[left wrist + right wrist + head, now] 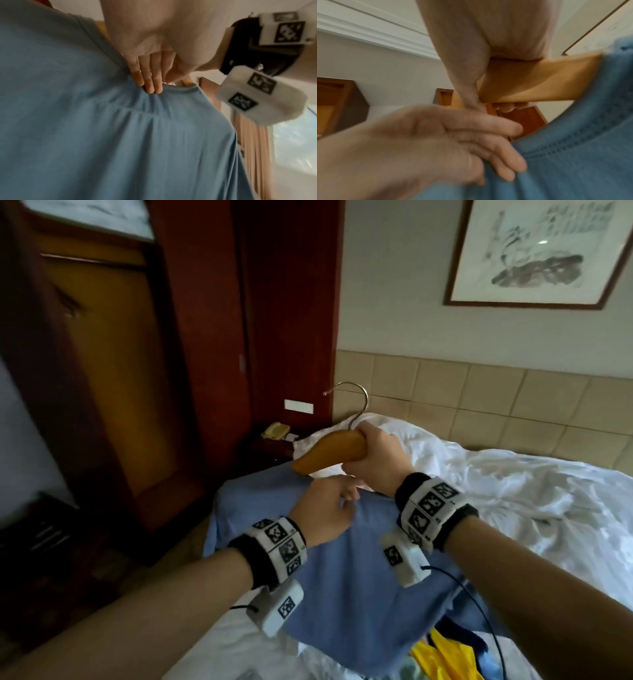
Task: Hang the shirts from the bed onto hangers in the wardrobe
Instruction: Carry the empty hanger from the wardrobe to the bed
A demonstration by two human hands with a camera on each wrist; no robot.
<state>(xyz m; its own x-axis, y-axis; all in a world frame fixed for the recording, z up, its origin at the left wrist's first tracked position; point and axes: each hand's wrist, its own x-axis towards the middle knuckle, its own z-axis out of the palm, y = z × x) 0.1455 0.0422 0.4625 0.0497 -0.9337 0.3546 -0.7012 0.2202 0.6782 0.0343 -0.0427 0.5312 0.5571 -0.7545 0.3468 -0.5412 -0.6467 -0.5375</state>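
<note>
Head view: the blue shirt [342, 570] lies spread on the bed [513, 501], collar toward the pillows. The right hand [373, 460] is clenched around the middle of a wooden hanger [329, 453], metal hook [352, 398] up, just above the collar. The left hand [325, 508] rests on the collar. Left wrist view alone shows its fingers [150, 81] curled over the collar edge, bunching the fabric. Right wrist view alone shows one hanger arm already inside the neck opening. The wardrobe [113, 364] stands open at left.
</note>
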